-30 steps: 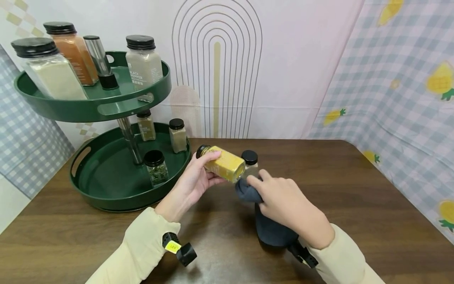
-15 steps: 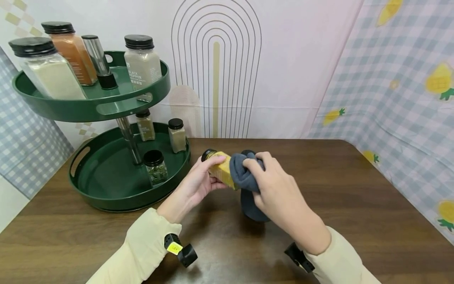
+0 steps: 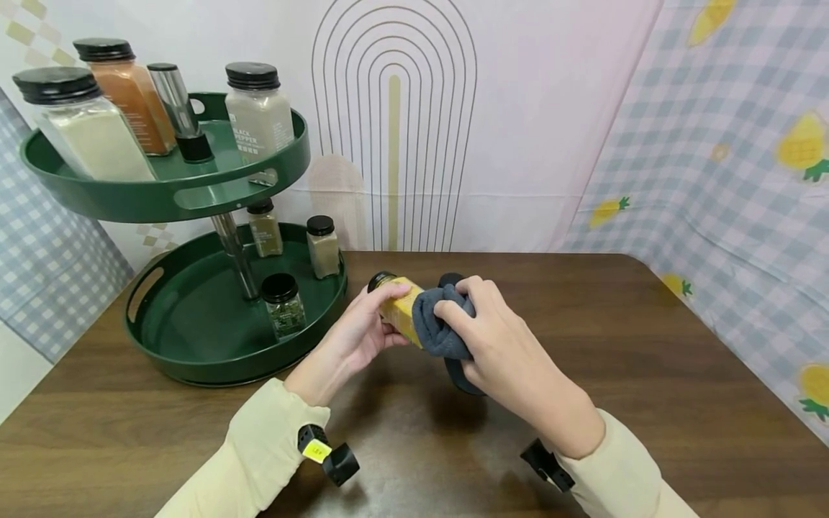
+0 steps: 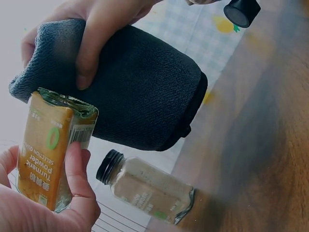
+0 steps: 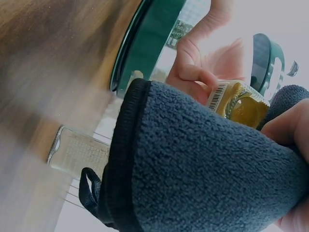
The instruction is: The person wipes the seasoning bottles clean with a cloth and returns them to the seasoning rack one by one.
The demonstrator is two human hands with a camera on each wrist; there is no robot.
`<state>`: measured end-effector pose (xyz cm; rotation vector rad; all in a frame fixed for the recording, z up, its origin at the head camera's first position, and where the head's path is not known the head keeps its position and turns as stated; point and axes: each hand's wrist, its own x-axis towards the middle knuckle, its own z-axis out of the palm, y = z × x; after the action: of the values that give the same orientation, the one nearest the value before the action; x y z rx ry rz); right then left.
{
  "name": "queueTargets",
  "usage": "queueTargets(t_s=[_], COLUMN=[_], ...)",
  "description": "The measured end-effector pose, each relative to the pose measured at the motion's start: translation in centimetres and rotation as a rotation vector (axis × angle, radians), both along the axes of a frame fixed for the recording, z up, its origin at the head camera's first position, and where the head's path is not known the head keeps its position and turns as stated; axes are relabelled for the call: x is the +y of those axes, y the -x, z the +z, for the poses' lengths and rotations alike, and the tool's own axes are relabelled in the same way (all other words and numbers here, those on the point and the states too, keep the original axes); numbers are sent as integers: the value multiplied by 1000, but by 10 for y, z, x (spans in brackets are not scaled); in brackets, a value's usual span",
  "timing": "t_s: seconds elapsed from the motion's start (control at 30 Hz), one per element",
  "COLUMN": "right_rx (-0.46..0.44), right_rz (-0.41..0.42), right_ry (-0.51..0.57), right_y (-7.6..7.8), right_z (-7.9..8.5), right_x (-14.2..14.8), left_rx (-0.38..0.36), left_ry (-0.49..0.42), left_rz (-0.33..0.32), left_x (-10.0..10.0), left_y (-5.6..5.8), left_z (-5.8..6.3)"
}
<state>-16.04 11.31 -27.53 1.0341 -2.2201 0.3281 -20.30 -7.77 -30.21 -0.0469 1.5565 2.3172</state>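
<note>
My left hand point(image 3: 356, 327) grips a small glass jar of yellow turmeric powder point(image 4: 46, 150), tilted with its black lid toward the left and its base toward the right. In my right hand point(image 3: 508, 342) is a bunched dark grey-blue cloth point(image 5: 193, 169), pinched between thumb and fingers. The cloth lies over the jar's base end in the head view, and part of it hangs down below. Behind it stands another spice jar point(image 4: 152, 188) with a black lid and pale contents, mostly hidden in the head view. The turmeric jar's label faces the left wrist camera.
A two-tier green stand occupies the left. Its upper tray point(image 3: 129, 203) carries large spice jars and a silver cylinder point(image 3: 178, 108); its lower tray point(image 3: 214, 370) holds a jar of green herbs point(image 3: 285, 309) and two other small jars. The brown wooden table point(image 3: 622, 338) extends right.
My right hand has moved left and up, bringing the cloth onto the turmeric jar's base, which was uncovered a second ago. The left hand has barely moved.
</note>
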Motion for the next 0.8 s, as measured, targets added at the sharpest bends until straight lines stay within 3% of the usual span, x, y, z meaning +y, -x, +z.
queueTargets(t_s=[0.33, 0.6, 0.8], right_rx=[3, -59, -72], right_rz=[-22, -103, -115], right_ry=[-12, -10, -11], right_y=[1, -1, -2], right_z=[-1, -2, -2], right_x=[-1, -3, -3], left_rx=[-27, -55, -67], left_ry=[-10, -30, -52], left_rz=[-7, -22, -40], left_x=[0, 0, -1], left_y=[1, 3, 3], left_z=[-2, -4, -4])
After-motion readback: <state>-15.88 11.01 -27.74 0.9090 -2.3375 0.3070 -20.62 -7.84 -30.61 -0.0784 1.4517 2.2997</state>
